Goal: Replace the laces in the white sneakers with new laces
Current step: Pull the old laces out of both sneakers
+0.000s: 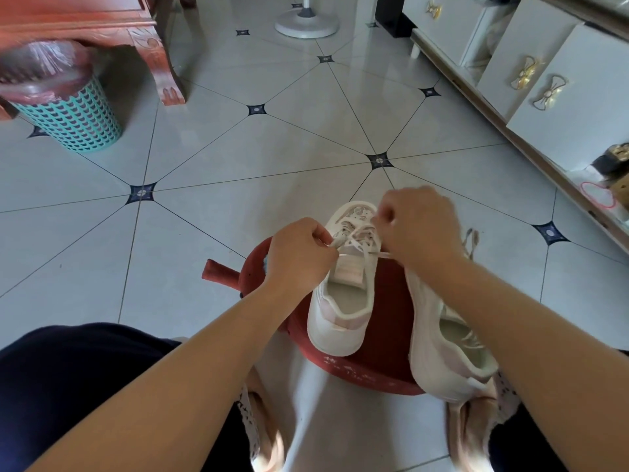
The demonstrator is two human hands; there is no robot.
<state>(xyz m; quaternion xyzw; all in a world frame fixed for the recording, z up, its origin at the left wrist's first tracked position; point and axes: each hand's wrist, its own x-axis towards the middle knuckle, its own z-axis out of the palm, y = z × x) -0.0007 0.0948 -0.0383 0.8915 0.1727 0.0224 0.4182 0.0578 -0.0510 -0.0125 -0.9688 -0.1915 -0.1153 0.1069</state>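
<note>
Two white sneakers stand on a low red stool (pixel 381 366) in front of me. The left sneaker (pixel 340 311) points away from me and has a white lace (pixel 357 238) crossed over its tongue. My left hand (pixel 299 253) pinches one lace end at the sneaker's left side. My right hand (pixel 418 226) pinches the other end above the sneaker's right side. The right sneaker (pixel 442 338) lies beside it, partly hidden under my right forearm.
A teal bin (pixel 75 114) with a plastic liner stands at the left under a red wooden cabinet (pixel 160 56). White cabinets (pixel 531 83) run along the right. A fan base (pixel 306 23) sits far ahead. My knees and slippered feet flank the stool on the tiled floor.
</note>
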